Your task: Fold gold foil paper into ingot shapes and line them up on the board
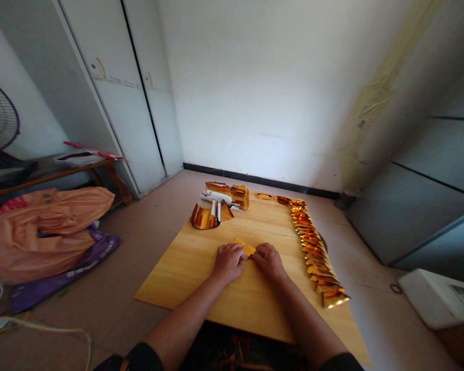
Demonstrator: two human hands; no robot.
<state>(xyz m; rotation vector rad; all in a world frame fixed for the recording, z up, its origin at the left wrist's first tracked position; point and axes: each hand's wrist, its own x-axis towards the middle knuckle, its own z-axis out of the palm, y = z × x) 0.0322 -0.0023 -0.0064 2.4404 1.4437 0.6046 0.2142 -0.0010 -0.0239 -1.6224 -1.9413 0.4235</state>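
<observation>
A sheet of gold foil paper (244,245) lies on the wooden board between my hands. My left hand (230,262) has its fingers curled onto the sheet's near left side. On the right side, my right hand (269,259) pinches the edge, and the fingertips of both hands nearly meet. Part of the sheet is hidden under the fingers. A long row of folded gold foil pieces (313,252) overlaps along the board's right side. Beyond my hands, at the back left, are gold sheets in a curved holder (205,217) and a stack of gold and white paper (237,197).
The wooden board (185,281) stands low over a tiled floor (147,232). To the left lie an orange bag (50,221) and a purple bag (96,252), with a cable (62,328) nearer. A white box (436,296) sits at the right, near a grey cabinet (421,190).
</observation>
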